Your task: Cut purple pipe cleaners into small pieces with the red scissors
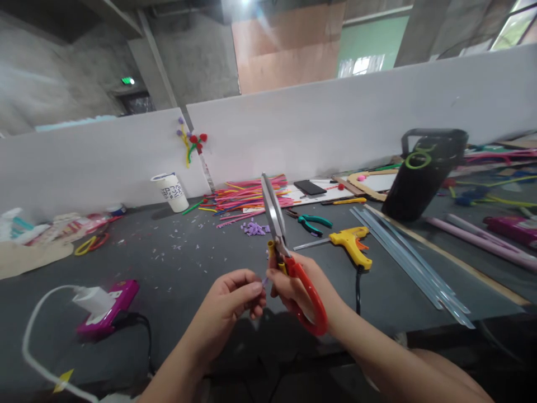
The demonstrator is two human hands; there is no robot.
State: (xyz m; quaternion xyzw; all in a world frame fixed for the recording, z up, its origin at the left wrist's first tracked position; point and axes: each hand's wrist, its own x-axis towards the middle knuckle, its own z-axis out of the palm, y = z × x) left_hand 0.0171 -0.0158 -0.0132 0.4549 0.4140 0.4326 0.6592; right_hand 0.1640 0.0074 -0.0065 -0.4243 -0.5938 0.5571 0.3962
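Note:
My right hand (293, 280) is closed round red-handled scissors (308, 294), whose blades point up and away from me. A small yellow part shows beside the blades near my fingers; I cannot make out what it is. My left hand (237, 296) pinches a small purple piece (265, 281) between thumb and fingertips, close to the right hand's fingers. Beyond the hands lies a little pile of cut purple pieces (254, 228) on the dark table (184, 296). Behind the pile spreads a bundle of coloured pipe cleaners (247, 196), mostly pink.
To the right lie green-handled pliers (312, 223), a yellow glue gun (351, 243) and clear glue sticks (413, 260). A black bottle (425, 176) stands behind them. On the left are a white cup (170, 192), a magenta power strip (111, 313) with a white plug, and yellow-and-red scissors (90, 244).

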